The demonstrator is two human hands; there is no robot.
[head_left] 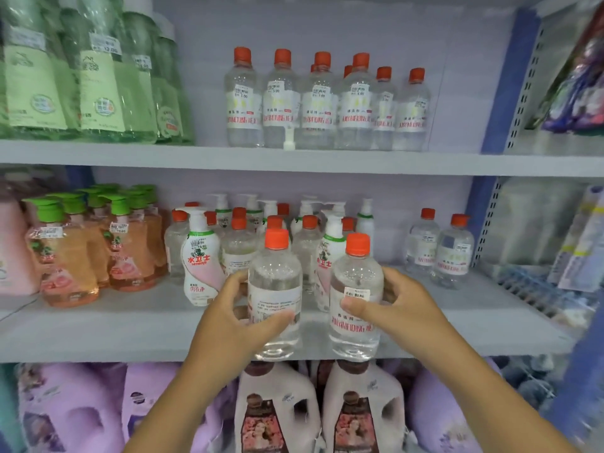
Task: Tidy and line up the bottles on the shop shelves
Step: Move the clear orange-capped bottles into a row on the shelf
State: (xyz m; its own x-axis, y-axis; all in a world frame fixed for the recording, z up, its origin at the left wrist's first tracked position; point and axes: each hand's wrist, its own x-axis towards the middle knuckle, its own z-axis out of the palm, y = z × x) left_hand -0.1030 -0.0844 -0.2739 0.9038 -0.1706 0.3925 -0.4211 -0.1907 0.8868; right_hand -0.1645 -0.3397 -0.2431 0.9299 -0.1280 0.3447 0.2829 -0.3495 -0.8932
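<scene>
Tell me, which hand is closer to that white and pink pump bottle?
Left. The left hand grips a clear bottle right beside the pump bottle; the right hand holds another bottle farther right.

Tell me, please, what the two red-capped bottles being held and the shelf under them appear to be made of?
Both held bottles look like clear, glossy plastic: see-through walls, with matte red plastic-looking caps. The shelf looks like grey-painted metal, smooth and dull, though that is uncertain.

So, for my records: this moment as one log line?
left hand grips clear red-capped plastic bottle | right hand grips matching bottle | middle shelf front edge
</scene>
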